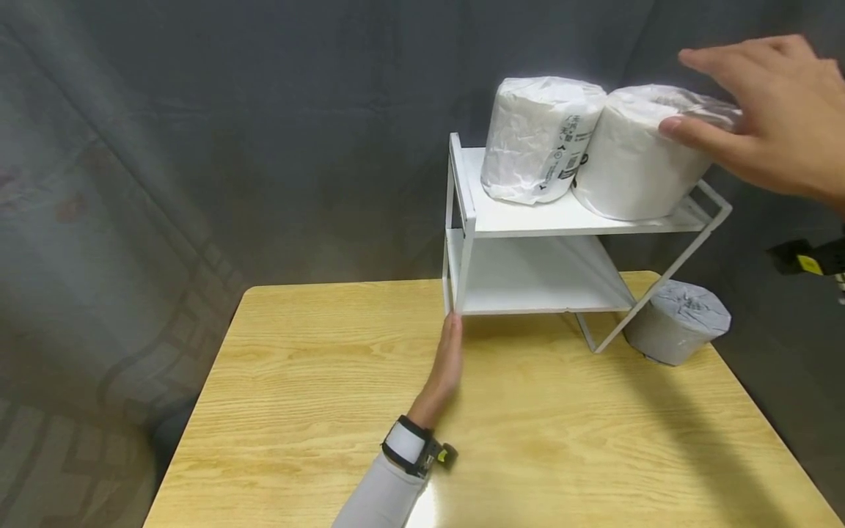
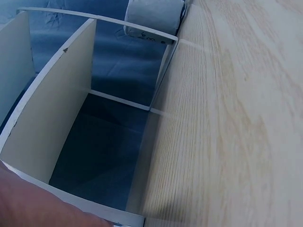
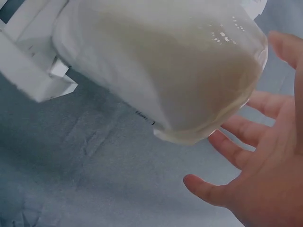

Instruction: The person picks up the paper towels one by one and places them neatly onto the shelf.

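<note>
A white sleeve (image 1: pixel 383 495) with a black-and-white wrist strap (image 1: pixel 412 447) lies nearest, stretched across the pale wooden tabletop (image 1: pixel 317 411), whose broad front and left parts are bare boards out to the rounded corners. The left hand (image 1: pixel 445 363) reaches forward with straight fingers held together, their tips touching the front left foot of the white two-tier metal shelf rack (image 1: pixel 528 220); it grips nothing. The rack stands at the far edge of the table, against a dark grey cloth backdrop (image 1: pixel 264 132), and its slanted wire leg comes down close to the right rear corner. The lower tier is open and holds nothing. The upper tier carries two rolls side by side, touching: the left wrapped white paper roll (image 1: pixel 538 136), which bears a printed label with small black writing and a barcode too small to read, and the right plastic-wrapped white paper roll (image 1: pixel 637 158), standing near the tier's right edge. The right hand (image 1: pixel 759 121) is over this roll with fingers spread and relaxed, thumb just at its top rim; the wrist view shows the palm open beside the roll, not closed on it. A grey-wrapped paper roll (image 1: pixel 680 323) stands on the table behind the rack's wire leg, at the right rear corner.
</note>
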Available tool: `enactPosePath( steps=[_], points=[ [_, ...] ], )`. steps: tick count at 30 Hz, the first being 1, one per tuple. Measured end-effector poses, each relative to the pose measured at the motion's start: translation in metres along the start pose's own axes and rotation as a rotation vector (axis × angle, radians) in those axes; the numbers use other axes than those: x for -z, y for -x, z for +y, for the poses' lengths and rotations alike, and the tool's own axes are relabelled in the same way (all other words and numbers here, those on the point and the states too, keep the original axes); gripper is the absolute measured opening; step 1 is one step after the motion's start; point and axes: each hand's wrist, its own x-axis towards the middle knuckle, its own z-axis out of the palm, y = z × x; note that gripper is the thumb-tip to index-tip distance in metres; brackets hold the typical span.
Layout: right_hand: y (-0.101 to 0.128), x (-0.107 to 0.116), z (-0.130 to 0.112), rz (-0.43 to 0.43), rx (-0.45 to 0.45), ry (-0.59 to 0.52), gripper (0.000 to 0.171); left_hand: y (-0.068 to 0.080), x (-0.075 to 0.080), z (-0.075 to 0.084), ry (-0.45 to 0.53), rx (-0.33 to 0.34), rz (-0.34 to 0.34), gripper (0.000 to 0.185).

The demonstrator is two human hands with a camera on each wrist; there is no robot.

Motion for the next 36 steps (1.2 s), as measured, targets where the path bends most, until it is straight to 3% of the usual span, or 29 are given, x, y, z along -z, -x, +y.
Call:
enactPosePath(
  steps=[9,27,36],
  points=[
    [0.005,0.000,0.011,-0.028,-0.036,-0.010,0.089,0.001,0.000,0.000,0.003,0.004,-0.002,0.073],
    [0.025,-0.010,0.046,0.099,-0.047,-0.089,0.094,0.001,-0.001,0.000,0.018,0.001,0.000,0.073],
    [0.035,-0.014,0.052,0.084,-0.114,-0.149,0.085,0.001,-0.002,0.000,0.011,0.001,0.008,0.072]
  ],
)
